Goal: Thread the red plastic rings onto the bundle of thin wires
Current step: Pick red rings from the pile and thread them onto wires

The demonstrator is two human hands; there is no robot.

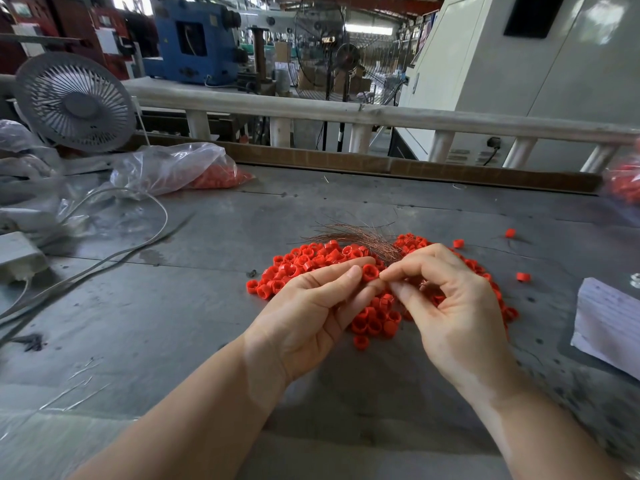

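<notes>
Two bare forearms are reaching in from the bottom edge over the grey worktable [145,306]. At their ends, the left hand [311,310] is pinching a single red ring [370,271] between its thumb and curled fingertips, the ring's open end facing the other hand. Touching it fingertip to fingertip, the right hand [453,306] is pinching the near end of the bundle of thin copper wires [363,237] between thumb and forefinger, with its remaining fingers curling loosely. Those wires are fanning out away from the person, lying across the far side of the pile of red rings [311,261] spread on the table beneath both hands. Several stray rings are sitting apart to the right. Farther left, a clear plastic bag [173,168] is holding more red rings, near a small grey fan [74,102]. White papers [609,323] are lying at the right edge.
</notes>
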